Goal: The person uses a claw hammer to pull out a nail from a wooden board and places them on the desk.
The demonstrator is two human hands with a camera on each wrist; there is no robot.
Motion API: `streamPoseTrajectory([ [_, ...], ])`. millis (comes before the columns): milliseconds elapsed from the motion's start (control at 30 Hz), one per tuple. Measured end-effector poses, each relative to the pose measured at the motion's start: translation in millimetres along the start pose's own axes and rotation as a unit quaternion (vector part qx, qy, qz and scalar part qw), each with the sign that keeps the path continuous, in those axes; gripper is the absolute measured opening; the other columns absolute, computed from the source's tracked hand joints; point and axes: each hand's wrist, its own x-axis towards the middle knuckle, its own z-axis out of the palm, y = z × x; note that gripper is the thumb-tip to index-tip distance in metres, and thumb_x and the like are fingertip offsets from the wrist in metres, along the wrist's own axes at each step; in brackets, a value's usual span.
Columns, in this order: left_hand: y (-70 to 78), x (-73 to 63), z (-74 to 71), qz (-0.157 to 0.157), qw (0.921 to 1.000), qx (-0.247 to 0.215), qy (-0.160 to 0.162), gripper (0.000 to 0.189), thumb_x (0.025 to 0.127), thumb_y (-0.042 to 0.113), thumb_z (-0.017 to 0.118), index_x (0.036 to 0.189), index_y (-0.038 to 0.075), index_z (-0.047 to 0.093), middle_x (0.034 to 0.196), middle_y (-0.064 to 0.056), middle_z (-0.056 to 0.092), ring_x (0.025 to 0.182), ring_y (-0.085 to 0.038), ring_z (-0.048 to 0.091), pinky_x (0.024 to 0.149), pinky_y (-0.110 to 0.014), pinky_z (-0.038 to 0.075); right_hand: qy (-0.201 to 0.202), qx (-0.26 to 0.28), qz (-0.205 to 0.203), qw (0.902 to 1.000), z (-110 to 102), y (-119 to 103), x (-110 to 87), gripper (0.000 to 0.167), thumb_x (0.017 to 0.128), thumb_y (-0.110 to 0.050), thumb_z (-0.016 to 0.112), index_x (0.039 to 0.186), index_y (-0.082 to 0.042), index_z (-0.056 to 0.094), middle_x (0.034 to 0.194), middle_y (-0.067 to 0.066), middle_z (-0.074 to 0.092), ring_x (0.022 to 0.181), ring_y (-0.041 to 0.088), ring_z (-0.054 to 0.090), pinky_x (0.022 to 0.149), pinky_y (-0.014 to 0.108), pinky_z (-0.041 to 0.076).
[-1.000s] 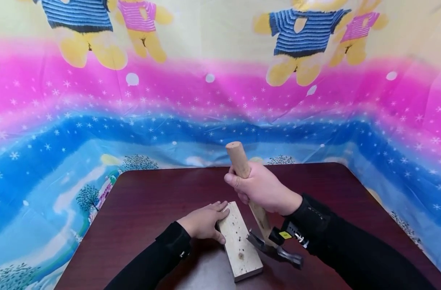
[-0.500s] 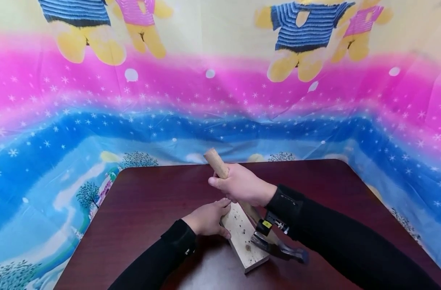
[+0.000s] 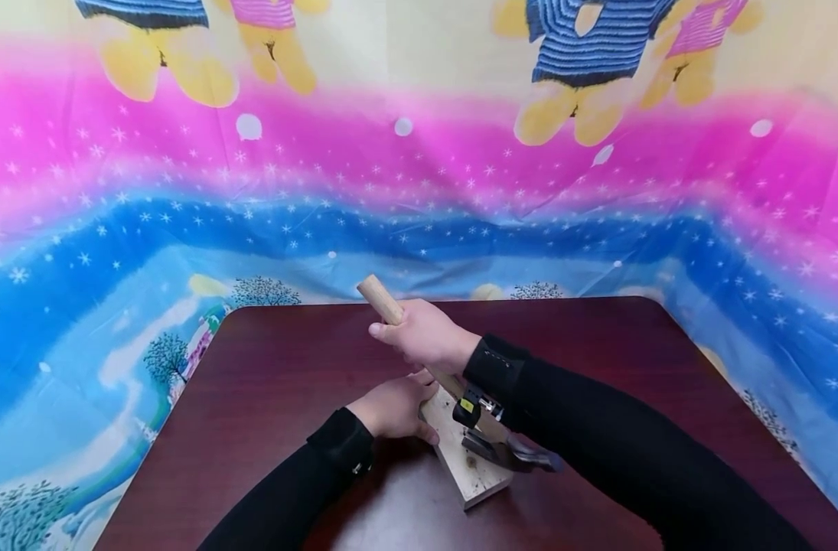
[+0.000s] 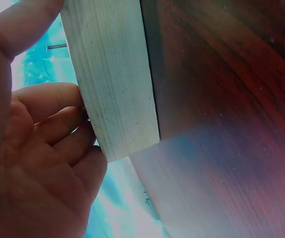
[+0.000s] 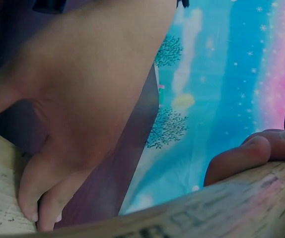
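In the head view, a pale rectangular wooden block (image 3: 484, 482) with small holes and marks lies on the table. My left hand (image 3: 394, 409) holds its left edge, fingers at the far end and thumb nearer me. The left wrist view shows a nail (image 4: 57, 46) sticking out of the block's upper face. My right hand (image 3: 428, 333) grips the wooden handle of a claw hammer (image 3: 379, 298). The dark hammer head (image 3: 508, 453) overlaps the block in the head view, its claw over the middle of the upper face. The sleeve and wrist camera hide part of the handle.
The dark red-brown table (image 3: 288, 352) has rounded far corners. Behind it hangs a printed cloth (image 3: 391, 176) with snowflakes and bears, which also runs down both sides. A small black camera (image 3: 467, 409) sits under my right wrist, close over the block.
My right hand has moved left, tilting the hammer handle leftward. The hammer head went from the block's right side to over it. The block and left hand shifted slightly right and away.
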Motion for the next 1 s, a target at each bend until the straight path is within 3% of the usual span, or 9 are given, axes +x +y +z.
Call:
streamPoseTrajectory([
  [133,0.3,-1.2,0.3,0.0,0.9999,-0.009,-0.005,0.096,0.076,0.054,0.083,0.154,0.017,0.041,0.159,0.003,0.033,0.136,-0.015,0.041,0.104,-0.028,0.04,0.001,-0.004,0.019,0.9998,0.8,2.3,7.1,0.029,0.098,-0.032,0.066,0.101,-0.004,0.058,0.061,0.002,0.043,0.044,0.016,0.04,0.041,0.03,0.039],
  [367,-0.7,-0.4,-4.2,-0.011,0.9994,-0.025,-0.02,0.096,0.079,0.05,0.082,0.154,0.01,0.037,0.162,-0.003,0.026,0.142,-0.021,0.032,0.109,-0.031,0.036,0.034,-0.034,-0.009,0.9988,-0.5,-2.7,18.9,0.026,0.098,-0.034,0.065,0.106,-0.009,0.06,0.061,0.003,0.046,0.045,0.016,0.045,0.042,0.03,0.041],
  [533,1.8,-0.6,-4.1,-0.017,0.9989,-0.036,-0.024,0.095,0.08,0.048,0.082,0.154,0.008,0.037,0.162,-0.006,0.025,0.144,-0.024,0.029,0.111,-0.033,0.034,0.048,-0.036,-0.005,0.9982,-0.7,-5.2,21.9,0.026,0.098,-0.035,0.066,0.106,-0.011,0.061,0.059,0.002,0.044,0.043,0.016,0.045,0.041,0.03,0.043],
  [733,6.8,0.0,-6.1,-0.01,0.9996,-0.006,-0.027,0.095,0.078,0.047,0.084,0.151,0.003,0.041,0.159,-0.011,0.031,0.144,-0.026,0.029,0.112,-0.033,0.033,0.077,-0.025,-0.008,0.9967,-5.4,-8.6,14.1,0.029,0.097,-0.036,0.067,0.117,-0.015,0.063,0.061,0.004,0.048,0.044,0.016,0.048,0.042,0.031,0.046],
  [1000,10.3,9.9,-9.2,-0.018,0.9994,-0.001,-0.031,0.093,0.074,0.045,0.087,0.147,0.003,0.048,0.159,-0.01,0.029,0.145,-0.028,0.028,0.112,-0.033,0.032,0.124,0.039,-0.031,0.991,-17.1,-5.9,-1.1,0.023,0.097,-0.032,0.067,0.095,-0.01,0.063,0.063,0.007,0.051,0.048,0.018,0.047,0.042,0.03,0.041],
])
